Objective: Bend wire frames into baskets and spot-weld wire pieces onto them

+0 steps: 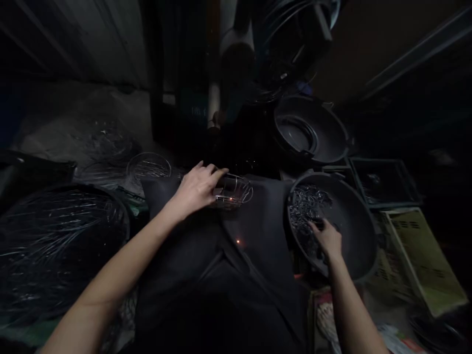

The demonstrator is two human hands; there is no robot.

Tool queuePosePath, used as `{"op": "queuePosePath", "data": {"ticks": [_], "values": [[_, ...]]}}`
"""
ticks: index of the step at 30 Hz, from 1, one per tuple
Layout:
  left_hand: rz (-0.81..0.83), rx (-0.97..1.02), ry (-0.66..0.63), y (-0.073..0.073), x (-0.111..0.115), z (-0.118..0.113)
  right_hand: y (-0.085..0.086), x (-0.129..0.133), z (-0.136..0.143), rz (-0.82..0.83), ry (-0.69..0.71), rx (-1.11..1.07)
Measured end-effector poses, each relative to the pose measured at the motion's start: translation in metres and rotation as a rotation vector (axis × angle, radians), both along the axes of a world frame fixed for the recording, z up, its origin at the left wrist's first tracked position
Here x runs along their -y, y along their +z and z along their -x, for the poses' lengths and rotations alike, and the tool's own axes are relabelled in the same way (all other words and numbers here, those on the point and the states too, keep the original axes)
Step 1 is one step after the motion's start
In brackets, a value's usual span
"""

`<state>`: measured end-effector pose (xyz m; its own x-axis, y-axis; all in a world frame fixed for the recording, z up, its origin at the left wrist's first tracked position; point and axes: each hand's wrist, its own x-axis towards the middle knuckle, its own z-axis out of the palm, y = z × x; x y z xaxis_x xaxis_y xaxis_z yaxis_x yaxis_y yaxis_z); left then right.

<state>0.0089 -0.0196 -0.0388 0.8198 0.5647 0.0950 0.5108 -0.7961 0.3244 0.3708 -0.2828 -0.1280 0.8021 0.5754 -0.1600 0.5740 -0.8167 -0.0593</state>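
Observation:
My left hand (199, 186) is closed on a small round cage of bent metal wire (236, 191), held above my lap in front of the dark machine. Orange sparks glow at the cage and over my dark trousers (258, 221). To the right, my right hand (327, 237) reaches down into a wide black basin (354, 231). Its fingertips are bent together at a heap of short wire pieces (308, 204) on the basin's left side. What lies between those fingers is too dark to make out.
At left stands a large dark tub (123, 211) full of long thin wires (66, 231). A wire ring (149, 164) rests behind it. Another black basin (332, 132) with coiled rings stands at the back right. A yellow crate (427, 255) sits at far right. Machine parts (236, 54) hang ahead.

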Motion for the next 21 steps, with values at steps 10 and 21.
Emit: {"op": "queuePosePath", "data": {"ticks": [10, 21], "values": [[0.092, 0.015, -0.077, -0.029, 0.026, -0.005, -0.051, 0.023, 0.004, 0.233, 0.018, -0.211], [0.138, -0.023, 0.023, -0.045, 0.016, 0.027, 0.016, -0.001, 0.032, -0.329, -0.160, -0.133]]}}
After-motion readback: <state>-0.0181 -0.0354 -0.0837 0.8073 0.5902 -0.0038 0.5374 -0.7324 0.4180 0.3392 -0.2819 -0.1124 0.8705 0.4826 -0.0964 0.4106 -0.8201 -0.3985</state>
